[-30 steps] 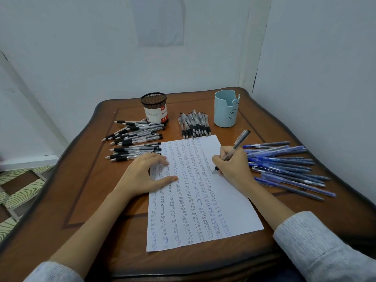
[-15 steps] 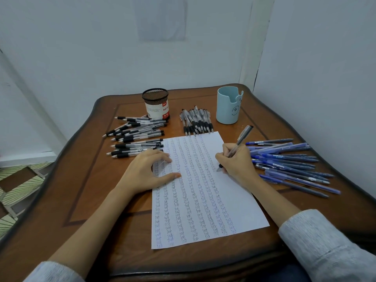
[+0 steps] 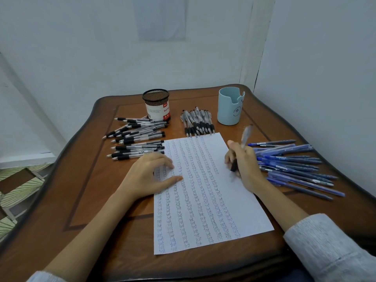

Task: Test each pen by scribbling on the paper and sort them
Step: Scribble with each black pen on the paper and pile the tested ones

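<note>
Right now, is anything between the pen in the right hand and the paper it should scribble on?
Nothing visible. The pen in the right hand points its tip at the paper near its right edge; the left hand rests farther left.

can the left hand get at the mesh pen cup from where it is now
Probably yes. The left hand rests on the paper holding nothing, and only a low pile of black-grip pens lies between it and the mesh cup.
</note>
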A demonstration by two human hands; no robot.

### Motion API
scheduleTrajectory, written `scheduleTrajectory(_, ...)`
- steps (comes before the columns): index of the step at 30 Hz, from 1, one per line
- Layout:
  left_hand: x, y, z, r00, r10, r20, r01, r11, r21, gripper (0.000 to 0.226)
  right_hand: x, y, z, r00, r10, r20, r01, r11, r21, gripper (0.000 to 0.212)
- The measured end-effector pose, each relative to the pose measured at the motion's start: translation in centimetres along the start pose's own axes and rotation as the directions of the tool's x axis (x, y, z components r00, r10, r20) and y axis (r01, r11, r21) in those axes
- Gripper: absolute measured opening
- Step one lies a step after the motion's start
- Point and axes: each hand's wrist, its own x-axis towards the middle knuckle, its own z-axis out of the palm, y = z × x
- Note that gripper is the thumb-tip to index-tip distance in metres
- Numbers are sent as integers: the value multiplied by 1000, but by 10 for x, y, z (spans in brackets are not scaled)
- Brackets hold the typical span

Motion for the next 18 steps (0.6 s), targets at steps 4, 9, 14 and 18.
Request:
scheduleTrajectory(4,-7,11,0,996,76,35,-75,997,-33,35,0,2,1,998,-49,46,52,997,-61,35)
scheduleTrajectory(9,-16,10,-3,989,3,151,22,987,-160,47,-2,0,0,995,-80,59,83,995,-53,27)
scheduleTrajectory(14,-16,8,-3,990,14,139,18,973,-229,39,-1,-3,1,997,-49,55,51,998,-24,25)
scheduleTrajectory(18,-13,2,-2,989,-27,147,69,955,-289,37,-2,-3,-1,996,-56,68,53,997,56,31)
